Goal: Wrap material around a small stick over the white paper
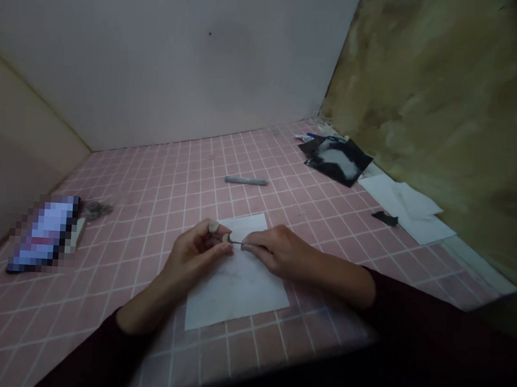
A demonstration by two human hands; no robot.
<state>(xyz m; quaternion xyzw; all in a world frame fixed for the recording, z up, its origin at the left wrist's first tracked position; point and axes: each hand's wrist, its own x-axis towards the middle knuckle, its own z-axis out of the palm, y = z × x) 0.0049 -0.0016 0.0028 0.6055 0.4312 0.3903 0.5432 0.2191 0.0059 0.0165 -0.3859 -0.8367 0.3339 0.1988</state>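
Note:
My left hand [198, 249] and my right hand [276, 250] meet over a white sheet of paper [239, 288] lying on the pink checked table cover [153, 199]. Both are closed in a pinch. Between their fingertips runs a small thin dark object [235, 241], too small to name. My left thumb and fingers curl round its left end. My right hand's fingers press together on its right end. Dark sleeves cover both forearms.
A grey stick-like object [246, 181] lies beyond the paper. A black and white packet [337, 158] and white sheets [409, 210] with a small black scrap [385, 218] lie at the right. A blurred-out flat item [43, 233] sits at the left. Walls close in behind and beside.

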